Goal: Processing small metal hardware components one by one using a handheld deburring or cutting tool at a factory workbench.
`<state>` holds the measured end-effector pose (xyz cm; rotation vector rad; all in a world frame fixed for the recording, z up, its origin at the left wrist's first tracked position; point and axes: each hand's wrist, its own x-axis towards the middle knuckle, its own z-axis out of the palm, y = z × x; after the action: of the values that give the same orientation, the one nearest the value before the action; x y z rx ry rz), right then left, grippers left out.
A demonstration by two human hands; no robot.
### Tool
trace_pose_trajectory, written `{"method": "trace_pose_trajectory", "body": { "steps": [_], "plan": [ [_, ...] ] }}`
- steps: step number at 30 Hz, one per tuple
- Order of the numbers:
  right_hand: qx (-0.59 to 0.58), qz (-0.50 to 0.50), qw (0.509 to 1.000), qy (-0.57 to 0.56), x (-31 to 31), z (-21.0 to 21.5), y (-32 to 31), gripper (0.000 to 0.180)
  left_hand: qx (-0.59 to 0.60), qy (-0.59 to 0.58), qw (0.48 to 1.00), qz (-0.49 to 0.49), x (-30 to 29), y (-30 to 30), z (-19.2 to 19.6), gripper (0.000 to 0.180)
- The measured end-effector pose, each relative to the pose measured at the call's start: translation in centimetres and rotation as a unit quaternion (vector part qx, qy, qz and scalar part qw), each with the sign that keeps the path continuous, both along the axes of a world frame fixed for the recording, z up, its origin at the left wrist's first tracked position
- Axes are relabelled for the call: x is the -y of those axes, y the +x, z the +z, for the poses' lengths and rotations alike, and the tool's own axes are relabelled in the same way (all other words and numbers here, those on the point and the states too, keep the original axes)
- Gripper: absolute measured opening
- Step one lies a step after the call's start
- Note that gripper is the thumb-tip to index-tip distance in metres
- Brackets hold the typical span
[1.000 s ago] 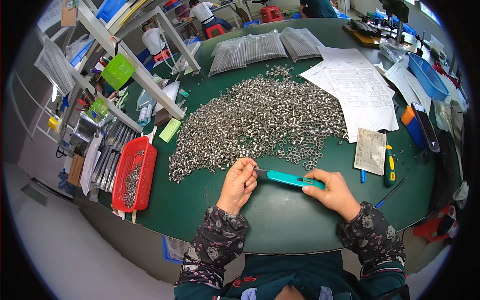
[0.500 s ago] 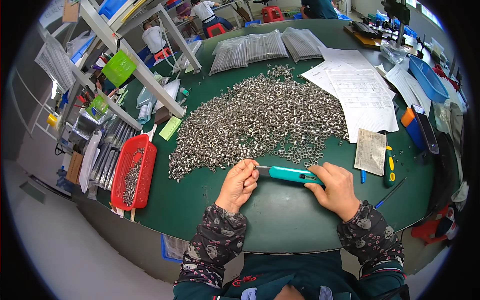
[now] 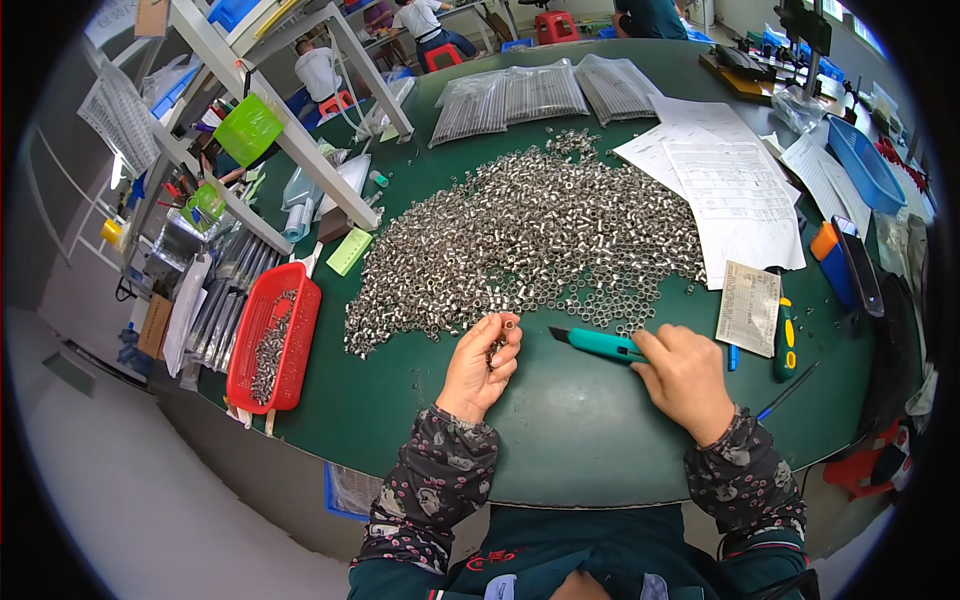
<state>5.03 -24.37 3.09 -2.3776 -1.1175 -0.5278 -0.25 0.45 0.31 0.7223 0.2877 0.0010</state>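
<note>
Between the thumb and fingertips of my left hand [image 3: 478, 368] is a small metal ring [image 3: 509, 325], and more rings show in the curled fingers. My right hand [image 3: 688, 380] grips a teal utility knife [image 3: 602, 343] by its handle. Its dark blade points left toward my left hand, with a gap between the tip and the ring. Just beyond both hands spreads a large heap of small silvery metal rings [image 3: 540, 230] on the green tabletop [image 3: 570, 440].
On the left stands a red plastic basket [image 3: 308, 345] partly filled with metal pieces. Printed papers [image 3: 740, 200], a tan card [image 3: 748, 308], a green-yellow handled tool [image 3: 786, 340] and a pen [image 3: 790, 388] lie right. Bagged rods [image 3: 545, 95] lie behind the heap. A shelf frame [image 3: 290, 125] rises at left.
The knife has drawn back to the right, its blade now away from the ring in my left hand. That ring now shows facing up at the fingertips. The view has shifted slightly.
</note>
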Motion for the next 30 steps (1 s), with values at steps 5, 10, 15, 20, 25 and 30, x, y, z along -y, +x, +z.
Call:
{"method": "trace_pose_trajectory", "body": {
  "steps": [5,10,15,20,25,30],
  "plan": [
    [-0.139,0.005,0.982,0.131,-0.1,-0.6,-0.1,0.027,0.013,0.028,0.999,0.01,0.0,0.1,-0.5,0.013],
    [-0.221,0.035,0.964,0.147,-0.3,-0.9,-0.1,0.028,0.03,0.024,0.999,0.001,-0.2,0.1,-0.7,0.014],
    [-0.278,0.027,0.947,0.156,-0.2,-1.1,0.1,0.028,0.012,0.048,0.999,0.001,0.0,0.2,-0.2,0.014],
    [-0.322,0.039,0.932,0.16,-0.1,-1.3,0.0,0.028,0.027,0.054,0.998,-0.007,0.1,0.1,-0.6,0.015],
    [-0.394,0.057,0.906,0.144,-0.3,-0.9,0.0,0.027,0.023,0.063,0.998,-0.007,0.2,0.0,-0.6,0.014],
    [-0.306,0.046,0.941,0.136,-0.2,-1.1,-0.1,0.028,0.046,0.126,0.99,-0.045,-0.1,0.0,-0.8,0.014]
  ]
}}
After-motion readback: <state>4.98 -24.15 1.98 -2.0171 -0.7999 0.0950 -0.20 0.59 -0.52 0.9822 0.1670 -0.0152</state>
